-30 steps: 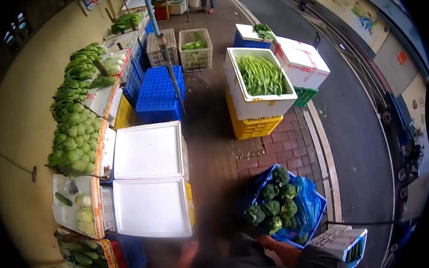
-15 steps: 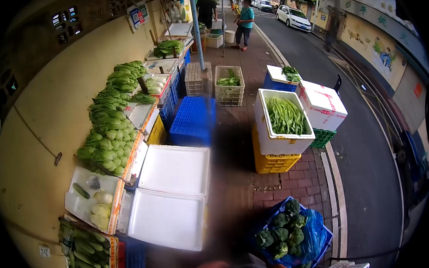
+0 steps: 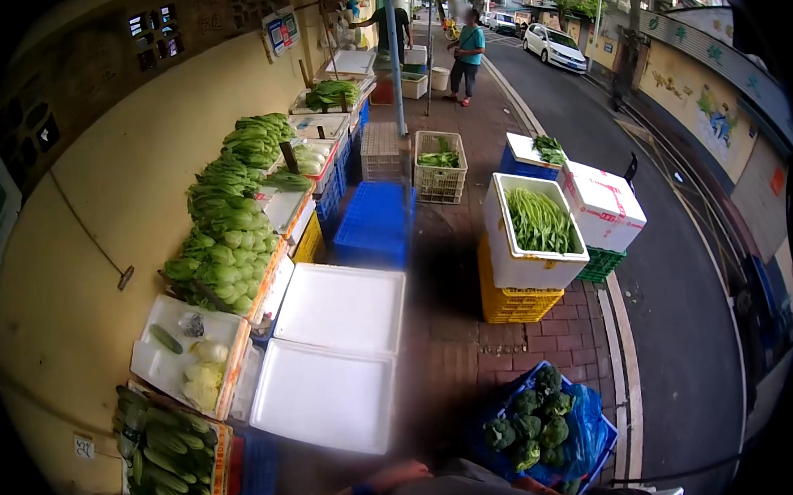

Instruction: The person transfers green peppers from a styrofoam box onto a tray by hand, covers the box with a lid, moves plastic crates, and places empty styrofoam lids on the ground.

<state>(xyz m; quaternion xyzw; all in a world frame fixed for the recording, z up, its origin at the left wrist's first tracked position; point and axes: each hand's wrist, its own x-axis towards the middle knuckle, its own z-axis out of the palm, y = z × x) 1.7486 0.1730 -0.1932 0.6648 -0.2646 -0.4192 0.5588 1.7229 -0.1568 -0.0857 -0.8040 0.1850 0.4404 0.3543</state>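
At the bottom edge, a blurred part of my left hand (image 3: 401, 473) shows close to my body, with a dark band at the wrist; its fingers cannot be made out. Only a sliver of skin from my right hand (image 3: 542, 487) appears, beside the blue crate (image 3: 610, 447) of broccoli (image 3: 527, 427); its fingers are hidden too. Blue plastic film (image 3: 585, 426) lies over that crate's right side. Ahead and left of my left hand are two white foam lids (image 3: 323, 395), side by side, with bare tops.
Along the left wall stand cucumbers (image 3: 167, 457), a foam tray (image 3: 155, 354) and leafy greens (image 3: 226, 247). Greens in a foam box (image 3: 540, 222) sit on yellow crates (image 3: 521, 305). A blue pole (image 3: 395, 68) rises ahead. Two people (image 3: 469, 55) stand farther off; a road (image 3: 678, 322) runs right.
My view has turned slightly left, so the stall and boxes sit farther right. More of my left hand shows at the bottom. A distant person's arm now reaches out to the left.
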